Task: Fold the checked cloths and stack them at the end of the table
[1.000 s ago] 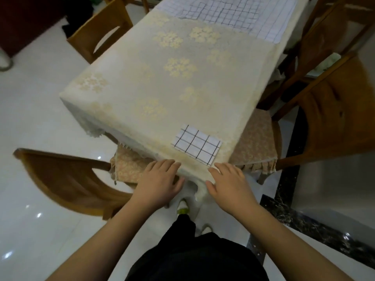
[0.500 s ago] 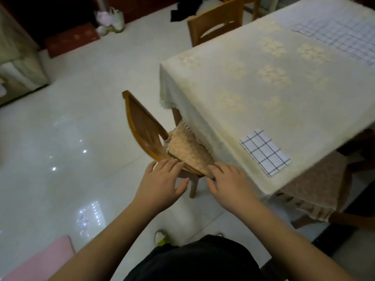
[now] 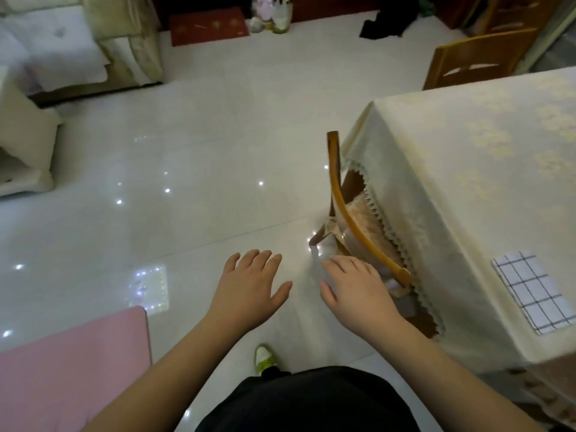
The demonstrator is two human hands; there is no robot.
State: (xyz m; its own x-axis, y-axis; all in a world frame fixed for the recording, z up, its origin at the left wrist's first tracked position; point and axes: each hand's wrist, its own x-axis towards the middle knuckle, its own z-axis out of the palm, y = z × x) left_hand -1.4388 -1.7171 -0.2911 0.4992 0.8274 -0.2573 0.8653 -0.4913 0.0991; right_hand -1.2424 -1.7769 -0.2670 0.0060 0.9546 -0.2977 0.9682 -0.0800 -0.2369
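**Turning from the table, hands bare**

Hovering above the floor left of the table, the left hand lay spread flat, gripping nothing. The right hand hung beside the wooden chair, fingers loosely extended and empty. One folded checked cloth, white with dark grid lines, rested near the table's near edge. Half a second earlier both hands hovered at the chair seat; since then the view had swung left.
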